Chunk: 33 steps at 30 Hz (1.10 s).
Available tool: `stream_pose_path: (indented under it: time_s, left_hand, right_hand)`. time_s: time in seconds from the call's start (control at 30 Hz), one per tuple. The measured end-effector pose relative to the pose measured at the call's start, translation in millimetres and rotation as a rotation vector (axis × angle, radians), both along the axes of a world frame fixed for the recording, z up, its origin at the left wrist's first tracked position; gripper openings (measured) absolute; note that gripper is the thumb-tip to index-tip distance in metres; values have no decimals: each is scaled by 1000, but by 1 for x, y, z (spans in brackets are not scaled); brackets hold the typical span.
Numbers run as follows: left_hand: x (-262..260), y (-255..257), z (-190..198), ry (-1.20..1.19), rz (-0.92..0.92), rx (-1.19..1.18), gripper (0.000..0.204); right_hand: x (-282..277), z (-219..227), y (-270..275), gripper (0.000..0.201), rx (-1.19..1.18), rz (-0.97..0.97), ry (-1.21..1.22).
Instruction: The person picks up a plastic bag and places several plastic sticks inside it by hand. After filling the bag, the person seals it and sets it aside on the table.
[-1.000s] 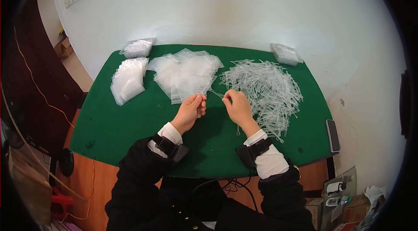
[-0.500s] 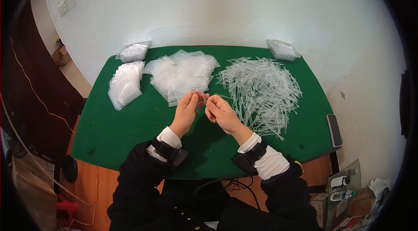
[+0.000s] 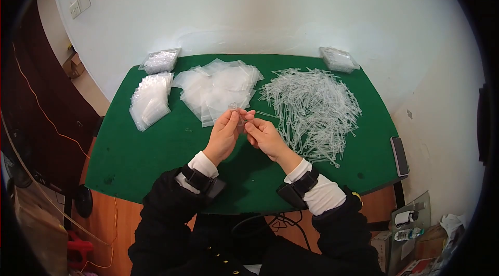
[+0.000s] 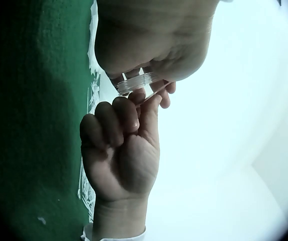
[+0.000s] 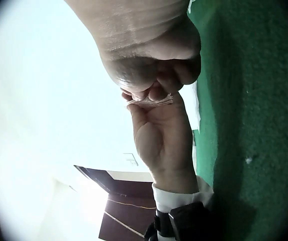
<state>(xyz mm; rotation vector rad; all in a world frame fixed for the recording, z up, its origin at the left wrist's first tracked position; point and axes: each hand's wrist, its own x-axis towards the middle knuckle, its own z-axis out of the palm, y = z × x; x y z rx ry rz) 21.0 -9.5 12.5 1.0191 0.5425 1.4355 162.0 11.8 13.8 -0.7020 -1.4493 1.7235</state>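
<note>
Above the green table (image 3: pixel 156 167), my two hands meet in front of the loose plastic bags. My left hand (image 3: pixel 222 136) grips a small bundle of clear plastic sticks (image 4: pixel 136 83), fingers curled round it. Between thumb and forefinger my right hand (image 3: pixel 269 139) pinches a single clear stick (image 4: pixel 155 94), which slants toward the left hand in the left wrist view. Small looped ends (image 3: pixel 233 105) stick out above the left thumb. To the right lies a big heap of similar clear sticks (image 3: pixel 317 114), with loops at their ends.
Loose clear bags (image 3: pixel 218 86) spread over the table's back middle, beside a fanned stack of bags (image 3: pixel 150 103). Filled clear packets stand at the back left (image 3: pixel 160 61) and back right (image 3: pixel 339 60). A phone-like device (image 3: pixel 398 156) sits at the right edge. A wall (image 3: pixel 249 21) rises behind.
My right hand has moved left from beside the heap, bringing a stick to my left hand. Over the last half second both hands have stayed together, with only small finger shifts.
</note>
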Motion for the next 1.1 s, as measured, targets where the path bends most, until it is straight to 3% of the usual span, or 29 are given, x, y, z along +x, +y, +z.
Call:
stream_pose_path:
  time_s: [0.53,0.8,0.93,1.03,1.07,1.1]
  left_hand:
    - [-3,1,-1,73,-16,-9,21]
    - [-5,3,-2,-58,-32,-28,21]
    - [-7,9,-6,-179,37,-38,20]
    - [-12,12,-9,-261,140,-165,20]
    - [-12,11,-9,-265,142,-167,20]
    - [-12,11,-9,-239,164,-208,20]
  right_hand:
    - [3,4,0,21,-108,16,-53]
    - [5,5,1,20,-107,42,-124]
    - [7,-4,8,22,11,22,-176]
    - [16,-10,21,20,440,-280,-330]
    - [21,-8,23,20,439,-277,-333]
    - [26,-4,27,19,576,-449,-493]
